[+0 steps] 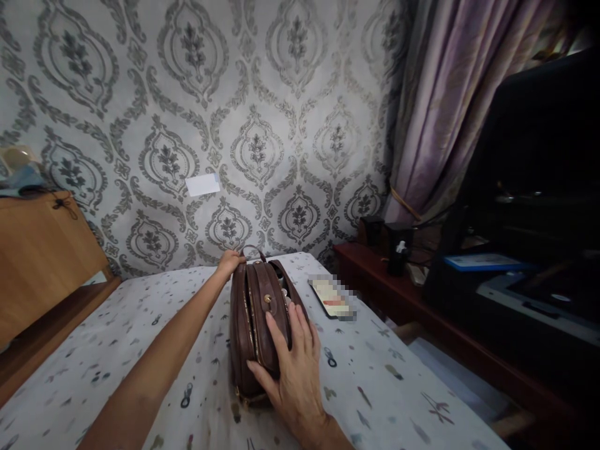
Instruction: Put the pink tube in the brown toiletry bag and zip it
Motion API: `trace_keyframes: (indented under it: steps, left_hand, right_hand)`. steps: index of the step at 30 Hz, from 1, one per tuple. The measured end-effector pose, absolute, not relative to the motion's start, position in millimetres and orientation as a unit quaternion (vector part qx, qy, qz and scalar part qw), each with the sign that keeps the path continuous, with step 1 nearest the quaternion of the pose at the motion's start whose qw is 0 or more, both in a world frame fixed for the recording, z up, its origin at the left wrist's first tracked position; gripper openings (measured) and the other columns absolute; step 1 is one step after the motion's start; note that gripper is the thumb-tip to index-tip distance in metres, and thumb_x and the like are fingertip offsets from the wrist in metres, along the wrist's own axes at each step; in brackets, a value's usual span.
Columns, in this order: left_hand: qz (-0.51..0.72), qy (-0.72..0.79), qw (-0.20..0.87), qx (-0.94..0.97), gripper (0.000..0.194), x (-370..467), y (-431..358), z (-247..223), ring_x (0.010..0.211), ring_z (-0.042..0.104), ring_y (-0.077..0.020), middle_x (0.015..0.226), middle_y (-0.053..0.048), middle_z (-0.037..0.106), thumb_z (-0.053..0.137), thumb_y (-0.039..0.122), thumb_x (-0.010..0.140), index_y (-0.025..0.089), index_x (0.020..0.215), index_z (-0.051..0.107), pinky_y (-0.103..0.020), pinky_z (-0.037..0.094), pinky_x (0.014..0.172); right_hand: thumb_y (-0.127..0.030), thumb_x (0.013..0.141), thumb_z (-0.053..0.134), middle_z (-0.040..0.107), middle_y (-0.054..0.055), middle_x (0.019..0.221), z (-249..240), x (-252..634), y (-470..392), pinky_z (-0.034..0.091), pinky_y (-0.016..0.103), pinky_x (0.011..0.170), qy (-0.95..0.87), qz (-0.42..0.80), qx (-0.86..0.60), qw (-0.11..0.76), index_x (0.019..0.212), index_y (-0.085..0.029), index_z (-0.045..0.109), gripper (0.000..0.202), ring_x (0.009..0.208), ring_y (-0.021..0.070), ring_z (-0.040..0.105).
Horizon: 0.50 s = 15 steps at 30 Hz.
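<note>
A brown leather bag (pixel 241 350) with gold zippers and a round gold clasp rests on the patterned white sheet (pixel 187 350). Its zipped compartments are partly open, and something pale shows inside the right one. At the far end of the bag, beside the small strap, my left hand (pixel 229 262) has its fingers closed on the bag's top corner. My right hand (pixel 297 369) lies across the near right part of the bag, fingers spread over its top and side. Right of the bag lies a phone (pixel 332 299) with a lit, partly blurred screen.
A patterned wall (pixel 257 150) stands behind the bed. To the left is a wooden headboard-like panel (pixel 47 250). On the right, a dark red table (pixel 375 275) holds small black speakers (pixel 398 247) and a blue-edged item (pixel 482 262).
</note>
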State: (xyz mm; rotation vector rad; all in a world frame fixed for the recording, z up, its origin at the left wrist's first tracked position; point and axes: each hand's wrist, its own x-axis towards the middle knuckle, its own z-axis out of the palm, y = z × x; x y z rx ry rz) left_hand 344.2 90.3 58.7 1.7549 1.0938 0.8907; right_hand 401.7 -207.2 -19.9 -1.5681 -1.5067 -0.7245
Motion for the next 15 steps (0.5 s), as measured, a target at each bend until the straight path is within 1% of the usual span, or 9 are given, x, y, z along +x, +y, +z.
trace_keyframes:
  steps: [3,7,11,15]
  left_hand:
    - [0.374,0.455,0.405,0.699,0.023,345.7,87.7,56.2,0.051,0.041,-0.0138,0.047,0.005,0.042,0.068,0.029,0.063,0.021,0.051,0.050,-0.026,0.025,0.054]
    - [0.404,0.458,0.379,0.695,0.024,346.9,82.0,54.7,0.053,0.042,-0.0137,0.048,0.005,0.042,0.066,0.031,0.064,0.021,0.050,0.049,-0.026,0.026,0.056]
    - [0.437,0.440,0.360,0.697,0.018,345.6,73.8,58.3,0.061,0.046,-0.0147,0.052,0.004,0.046,0.062,0.029,0.065,0.020,0.053,0.052,-0.026,0.032,0.061]
    - [0.455,0.422,0.348,0.702,0.014,341.5,63.1,64.3,0.068,0.049,-0.0161,0.059,0.003,0.051,0.061,0.027,0.067,0.020,0.057,0.053,-0.025,0.037,0.066]
  right_hand:
    - [-0.050,0.090,0.062,0.029,0.020,0.162,-21.2,401.4,-206.3,0.037,0.065,0.108,-0.594,-0.290,-0.626,0.413,0.155,-0.025,0.035,0.075,0.144,0.0426,0.036]
    - [-0.051,0.090,0.061,0.033,0.019,0.161,-22.4,400.9,-205.6,0.036,0.064,0.108,-0.590,-0.289,-0.628,0.417,0.155,-0.026,0.035,0.075,0.144,0.0419,0.037]
    - [-0.051,0.091,0.060,0.039,0.018,0.157,-22.0,400.9,-206.2,0.035,0.064,0.110,-0.589,-0.287,-0.631,0.416,0.154,-0.026,0.036,0.072,0.145,0.0399,0.036]
    - [-0.051,0.091,0.060,0.038,0.020,0.156,-22.2,401.4,-206.6,0.036,0.063,0.110,-0.591,-0.288,-0.627,0.419,0.152,-0.023,0.039,0.070,0.147,0.0386,0.034]
